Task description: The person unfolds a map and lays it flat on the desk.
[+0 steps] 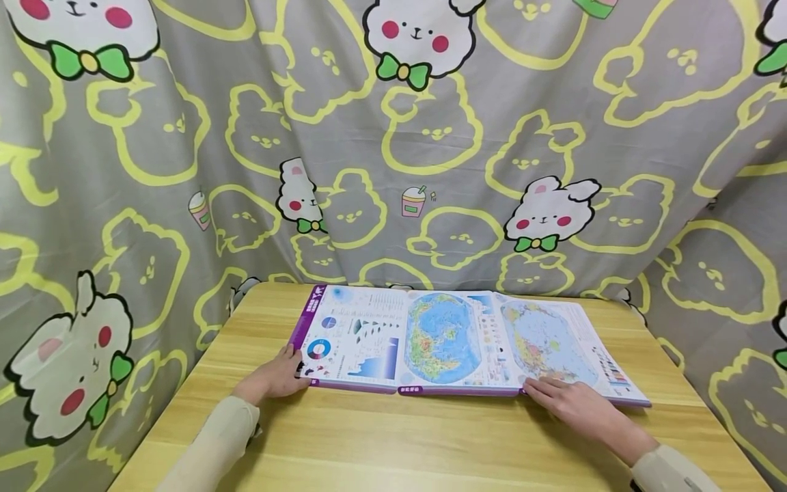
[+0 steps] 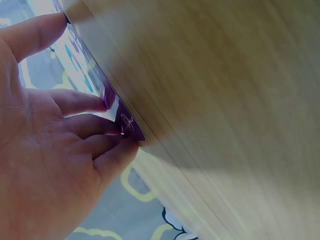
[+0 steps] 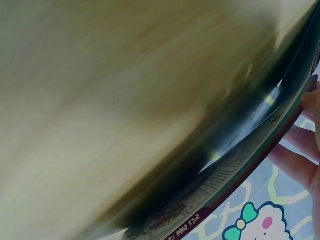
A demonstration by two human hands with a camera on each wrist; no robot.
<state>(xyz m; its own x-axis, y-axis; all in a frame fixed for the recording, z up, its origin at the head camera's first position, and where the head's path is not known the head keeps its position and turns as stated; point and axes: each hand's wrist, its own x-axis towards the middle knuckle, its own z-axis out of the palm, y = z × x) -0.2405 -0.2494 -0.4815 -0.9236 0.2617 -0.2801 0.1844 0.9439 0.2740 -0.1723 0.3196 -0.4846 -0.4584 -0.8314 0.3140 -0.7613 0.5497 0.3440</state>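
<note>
A folding world map (image 1: 443, 338) lies spread in three panels across the wooden table, with charts on its left panel and oval maps on the other two. My left hand (image 1: 274, 376) is at its near left corner; in the left wrist view, the fingertips (image 2: 131, 143) touch the purple border and the thumb reaches along the edge. On the near edge, by the fold between middle and right panels, my right hand (image 1: 574, 406) rests with extended fingers. In the right wrist view, the map's layers (image 3: 220, 175) part slightly along that edge, and the fingers are only partly visible.
The wooden table (image 1: 393, 444) extends in front of the map and to both sides. Behind and around it hangs a grey curtain (image 1: 369, 137) with yellow outlines and white rabbit faces. The map's far edge lies close to the curtain.
</note>
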